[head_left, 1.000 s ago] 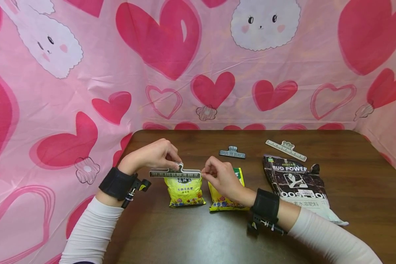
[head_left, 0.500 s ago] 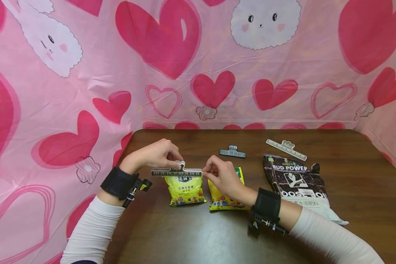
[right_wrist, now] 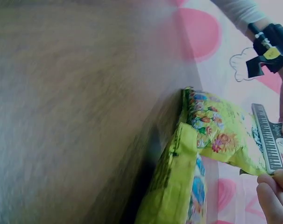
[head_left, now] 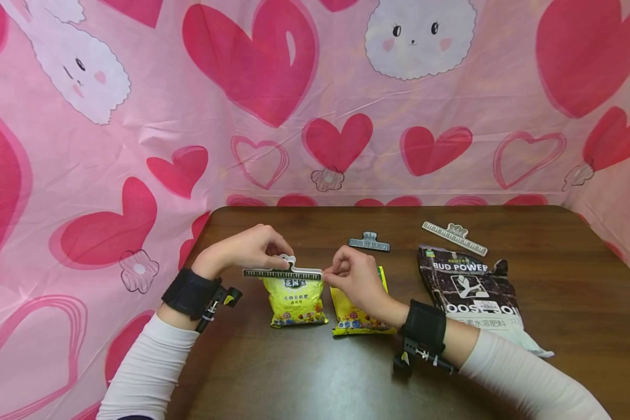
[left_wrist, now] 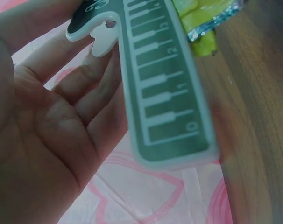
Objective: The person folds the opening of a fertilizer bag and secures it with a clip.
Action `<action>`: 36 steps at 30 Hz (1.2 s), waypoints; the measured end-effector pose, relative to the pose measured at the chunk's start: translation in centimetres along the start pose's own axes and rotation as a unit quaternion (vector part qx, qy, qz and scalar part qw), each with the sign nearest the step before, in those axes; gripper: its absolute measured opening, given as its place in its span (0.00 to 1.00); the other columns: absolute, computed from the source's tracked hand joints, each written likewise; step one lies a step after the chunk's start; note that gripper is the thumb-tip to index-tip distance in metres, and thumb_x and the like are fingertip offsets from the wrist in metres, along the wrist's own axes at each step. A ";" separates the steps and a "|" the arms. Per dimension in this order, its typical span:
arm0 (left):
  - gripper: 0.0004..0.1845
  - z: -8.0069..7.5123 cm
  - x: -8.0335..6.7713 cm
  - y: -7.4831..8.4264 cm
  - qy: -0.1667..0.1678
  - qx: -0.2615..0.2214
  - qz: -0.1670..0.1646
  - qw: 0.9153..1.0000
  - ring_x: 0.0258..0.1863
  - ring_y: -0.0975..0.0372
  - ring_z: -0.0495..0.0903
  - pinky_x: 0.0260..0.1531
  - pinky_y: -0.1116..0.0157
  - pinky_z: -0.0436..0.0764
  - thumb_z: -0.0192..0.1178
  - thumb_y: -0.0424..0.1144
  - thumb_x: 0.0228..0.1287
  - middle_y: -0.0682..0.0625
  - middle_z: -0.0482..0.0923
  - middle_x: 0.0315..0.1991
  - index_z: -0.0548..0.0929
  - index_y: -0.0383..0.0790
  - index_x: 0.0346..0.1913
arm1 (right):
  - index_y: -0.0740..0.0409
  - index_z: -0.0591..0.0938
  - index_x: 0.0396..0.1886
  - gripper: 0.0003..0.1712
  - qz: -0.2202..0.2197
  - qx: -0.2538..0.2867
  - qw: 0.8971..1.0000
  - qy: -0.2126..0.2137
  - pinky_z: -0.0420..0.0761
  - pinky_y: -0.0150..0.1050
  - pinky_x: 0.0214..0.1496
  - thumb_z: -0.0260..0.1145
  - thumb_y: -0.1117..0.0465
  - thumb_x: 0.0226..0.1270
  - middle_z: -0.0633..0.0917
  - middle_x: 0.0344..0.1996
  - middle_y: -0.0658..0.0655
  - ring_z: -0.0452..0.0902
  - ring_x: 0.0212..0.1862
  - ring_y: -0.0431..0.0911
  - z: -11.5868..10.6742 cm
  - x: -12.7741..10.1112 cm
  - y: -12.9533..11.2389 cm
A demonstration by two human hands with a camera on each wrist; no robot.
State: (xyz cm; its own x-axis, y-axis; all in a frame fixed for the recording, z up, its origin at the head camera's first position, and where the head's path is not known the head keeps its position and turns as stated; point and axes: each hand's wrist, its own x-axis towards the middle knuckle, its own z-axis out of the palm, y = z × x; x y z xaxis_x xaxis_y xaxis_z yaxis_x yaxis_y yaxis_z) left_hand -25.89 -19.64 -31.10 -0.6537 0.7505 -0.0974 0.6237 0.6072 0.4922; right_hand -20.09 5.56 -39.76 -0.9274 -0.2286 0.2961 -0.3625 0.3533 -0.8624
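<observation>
The desk [head_left: 556, 233] is dark wood, with a pink curtain [head_left: 136, 116] of hearts and bunnies hung behind it. Near the right edge lies the big dark soil bag [head_left: 469, 291], flat, and a pale clip [head_left: 454, 237] sits just beyond it toward the back edge. A grey clip [head_left: 369, 242] rests near the middle of the back half. Toward the left half, a second yellow bag [head_left: 358, 318] lies flat, partly under the right wrist. Just beside it the yellow bag [head_left: 294, 300] stands up off the desk, its top caught in the ruler clip [head_left: 282, 272]. The left hand [head_left: 247, 248] pinches that clip's handle from above, fingers curled. The right hand [head_left: 352, 277] pinches the bag's top corner at the clip's right end.
</observation>
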 end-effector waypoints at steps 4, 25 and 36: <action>0.16 0.2 -0.1 -0.2 -0.004 -0.009 -0.010 1.000 0.37 0.66 0.84 0.43 0.63 0.84 0.69 0.43 0.62 0.53 0.88 0.40 0.88 0.41 0.50 | 0.58 0.74 0.27 0.15 0.042 0.025 0.999 -0.001 0.84 0.31 0.36 0.76 0.68 0.55 0.91 0.29 0.57 0.89 0.32 0.42 -0.1 0.2 0.1; 0.18 1.0 -0.3 -1.4 -0.026 -0.035 -0.021 0.999 0.38 0.66 0.84 0.44 0.64 0.84 0.71 0.36 0.58 0.51 0.87 0.41 0.85 0.39 0.52 | 0.51 0.88 0.44 0.10 0.045 -0.037 0.989 -0.133 0.82 0.34 0.36 0.72 0.58 0.62 0.90 0.35 0.52 0.83 0.33 0.38 -0.8 0.9 0.1; 0.27 1.3 -1.0 -3.5 -0.034 -0.067 -0.065 0.995 0.39 0.62 0.84 0.43 0.62 0.85 0.74 0.36 0.54 0.47 0.86 0.39 0.81 0.35 0.58 | 0.55 0.88 0.43 0.09 0.092 0.010 0.985 -0.146 0.87 0.44 0.40 0.71 0.60 0.64 0.90 0.34 0.55 0.88 0.37 0.53 -0.2 1.7 0.2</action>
State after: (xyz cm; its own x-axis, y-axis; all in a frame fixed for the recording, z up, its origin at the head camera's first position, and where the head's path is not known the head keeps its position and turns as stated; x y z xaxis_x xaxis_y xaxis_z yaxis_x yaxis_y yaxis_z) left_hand -26.90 -22.20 -33.85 -0.6910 0.6872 -0.2241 0.4709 0.6632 0.5817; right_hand -21.78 5.36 -39.33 -0.9096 -0.4154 0.0058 -0.1862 0.3951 -0.8996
